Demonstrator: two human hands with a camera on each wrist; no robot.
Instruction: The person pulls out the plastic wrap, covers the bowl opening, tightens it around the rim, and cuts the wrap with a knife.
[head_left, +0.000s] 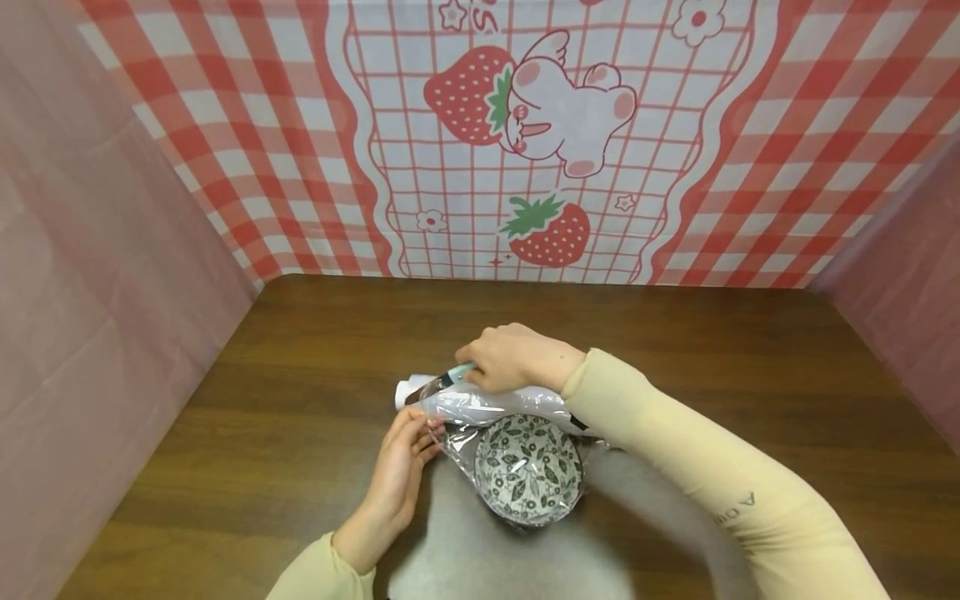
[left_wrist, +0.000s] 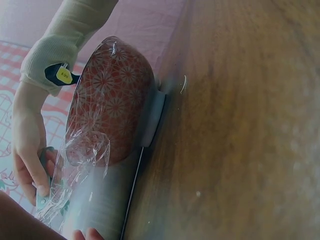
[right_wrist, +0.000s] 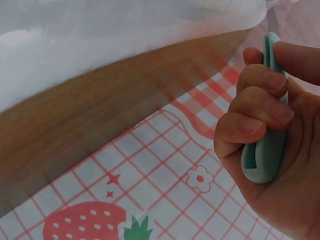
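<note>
The right hand (head_left: 504, 358) is wrapped around the green-handled scissors (head_left: 450, 379), which reach down to the left over the white end of the film roll (head_left: 495, 406). The left hand (head_left: 397, 471) pinches a corner of the clear plastic film (head_left: 459, 450) just below that end, its other fingers partly bent. The film runs from the roll over the mouth of the bowl (head_left: 528, 471), creased near the left hand. The bowl stands upright on the tabletop (head_left: 315, 350), just in front of the roll, which lies on its side; dark leaves pattern the bowl's inside, and the left wrist view shows a red outer wall with pale flowers. Pale yellow sleeves (head_left: 697, 458) cover both forearms. Behind the tabletop hangs a red-and-white checked cloth (head_left: 277, 150) printed with strawberries.
</note>
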